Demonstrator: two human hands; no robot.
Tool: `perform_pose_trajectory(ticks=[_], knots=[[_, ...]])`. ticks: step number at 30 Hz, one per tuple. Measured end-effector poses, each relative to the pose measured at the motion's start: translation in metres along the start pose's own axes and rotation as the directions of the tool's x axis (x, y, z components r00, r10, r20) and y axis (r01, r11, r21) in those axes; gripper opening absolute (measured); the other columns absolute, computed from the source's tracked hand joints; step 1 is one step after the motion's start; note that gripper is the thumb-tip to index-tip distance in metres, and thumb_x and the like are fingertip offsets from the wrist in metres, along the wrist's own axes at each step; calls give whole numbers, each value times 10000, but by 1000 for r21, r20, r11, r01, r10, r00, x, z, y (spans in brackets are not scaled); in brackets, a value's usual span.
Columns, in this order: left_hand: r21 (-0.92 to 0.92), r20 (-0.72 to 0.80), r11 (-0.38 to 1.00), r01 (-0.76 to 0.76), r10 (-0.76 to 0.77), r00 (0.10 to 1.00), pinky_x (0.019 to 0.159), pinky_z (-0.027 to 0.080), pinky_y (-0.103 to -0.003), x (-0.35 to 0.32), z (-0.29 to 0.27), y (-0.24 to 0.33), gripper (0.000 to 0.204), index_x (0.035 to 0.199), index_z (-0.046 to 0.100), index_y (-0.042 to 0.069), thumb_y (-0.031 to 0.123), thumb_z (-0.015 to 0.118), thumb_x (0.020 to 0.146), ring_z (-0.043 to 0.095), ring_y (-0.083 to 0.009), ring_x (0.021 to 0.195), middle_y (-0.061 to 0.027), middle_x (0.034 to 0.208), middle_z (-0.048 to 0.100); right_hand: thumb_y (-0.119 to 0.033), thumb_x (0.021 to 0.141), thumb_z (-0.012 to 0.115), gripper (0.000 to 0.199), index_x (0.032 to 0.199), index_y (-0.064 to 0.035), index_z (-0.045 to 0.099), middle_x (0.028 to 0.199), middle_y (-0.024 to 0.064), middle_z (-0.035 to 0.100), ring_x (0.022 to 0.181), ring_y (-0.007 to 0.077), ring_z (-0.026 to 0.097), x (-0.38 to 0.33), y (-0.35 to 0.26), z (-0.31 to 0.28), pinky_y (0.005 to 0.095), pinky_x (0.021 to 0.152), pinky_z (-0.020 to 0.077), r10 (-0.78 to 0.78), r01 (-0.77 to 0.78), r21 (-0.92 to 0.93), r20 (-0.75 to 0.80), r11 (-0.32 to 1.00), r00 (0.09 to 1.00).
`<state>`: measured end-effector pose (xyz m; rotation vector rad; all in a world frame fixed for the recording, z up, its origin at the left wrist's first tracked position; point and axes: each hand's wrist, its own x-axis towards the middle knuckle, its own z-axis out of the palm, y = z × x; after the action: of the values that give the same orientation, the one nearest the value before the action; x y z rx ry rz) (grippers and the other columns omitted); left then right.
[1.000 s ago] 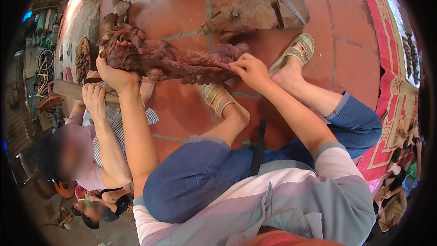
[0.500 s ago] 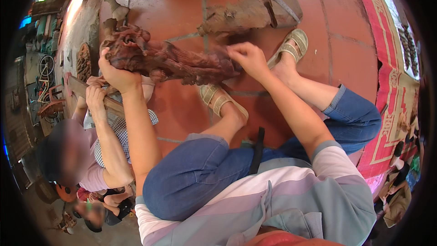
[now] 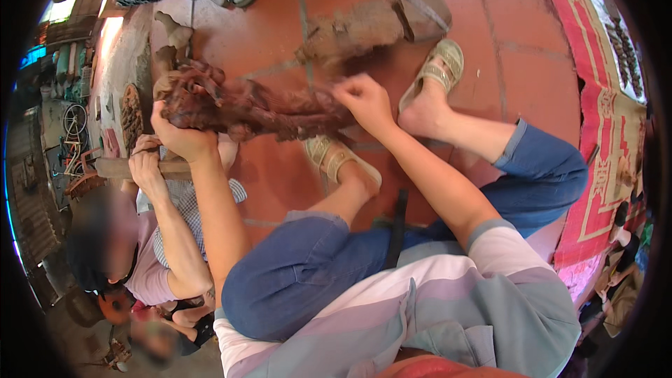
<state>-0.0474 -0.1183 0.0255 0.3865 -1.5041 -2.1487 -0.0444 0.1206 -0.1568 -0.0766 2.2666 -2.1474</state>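
Observation:
A reddish-brown wood carving (image 3: pixel 259 108) with knotted, deeply cut relief lies crosswise in front of me, held above the tiled floor. My left hand (image 3: pixel 183 133) is closed around its thick left end. At the opposite, narrower end is my right hand (image 3: pixel 367 103), with its fingers curled together against or just beside the wood. The fingertips are blurred, and whatever may be in them cannot be made out.
A rough wooden block (image 3: pixel 364 28) lies on the floor ahead. At left, a co-worker's hand (image 3: pixel 145 161) grips a flat wooden piece (image 3: pixel 122 167). My sandalled feet flank the space below the carving. A red patterned mat (image 3: pixel 595 189) runs along the right.
The view has shifted slightly. My right hand stays by the carving's narrow end, a little farther left in the picture. The co-worker's wooden piece has swung from slanted to nearly level.

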Motion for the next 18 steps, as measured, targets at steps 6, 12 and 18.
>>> perform_pose_trajectory(ticks=[6,12,18], knots=[[62,-40,997,-52,55,998,761,514,-385,5,4,3,361,1021,558,-7,286,422,860,617,-270,845,-128,967,620,-223,742,694,144,789,-88,704,747,98,576,766,253,587,-13,-6,41,352,659,441,114,-114,-7,-11,993,993],[80,-97,994,-73,81,992,754,510,-393,-4,16,0,336,1008,556,11,295,444,866,608,-266,849,-115,979,609,-208,726,709,135,781,-85,713,796,107,629,739,230,628,-25,25,-15,340,664,474,246,-241,-56,123,969,961],[42,-12,999,-22,23,1000,757,511,-364,-5,10,-5,324,975,556,12,300,442,880,606,-234,856,-104,975,606,-254,724,717,178,779,-85,711,821,98,619,757,269,601,-3,-11,30,355,687,460,29,-28,-16,6,999,1000]])
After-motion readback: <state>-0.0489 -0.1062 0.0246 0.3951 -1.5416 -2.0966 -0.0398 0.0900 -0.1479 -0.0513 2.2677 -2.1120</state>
